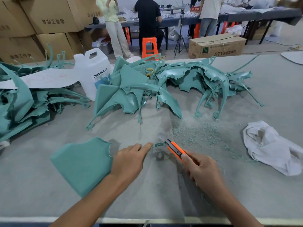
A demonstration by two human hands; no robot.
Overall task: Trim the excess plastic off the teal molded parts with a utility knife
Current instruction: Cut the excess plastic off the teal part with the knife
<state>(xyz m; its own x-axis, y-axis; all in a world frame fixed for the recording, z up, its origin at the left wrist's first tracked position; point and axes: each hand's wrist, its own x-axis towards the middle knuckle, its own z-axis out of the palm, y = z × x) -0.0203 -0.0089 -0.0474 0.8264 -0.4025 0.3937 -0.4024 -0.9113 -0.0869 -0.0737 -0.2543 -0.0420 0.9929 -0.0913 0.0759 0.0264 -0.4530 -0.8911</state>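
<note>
three teal heaps [131, 89] crowd 12 o'clock, one white cloth [270, 149] lies at 3, shavings [196, 131] at 1. at 7, your left hand [128, 162] pinches the teal part [82, 164]; your right hand [204, 172] grips one orange knife [175, 149].

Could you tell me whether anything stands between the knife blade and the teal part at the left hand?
Nothing visible does. The utility knife in the right hand has its blade right at the thin tab of the teal part, just past a fingertip of the left hand. Shavings lie to the right.
</note>
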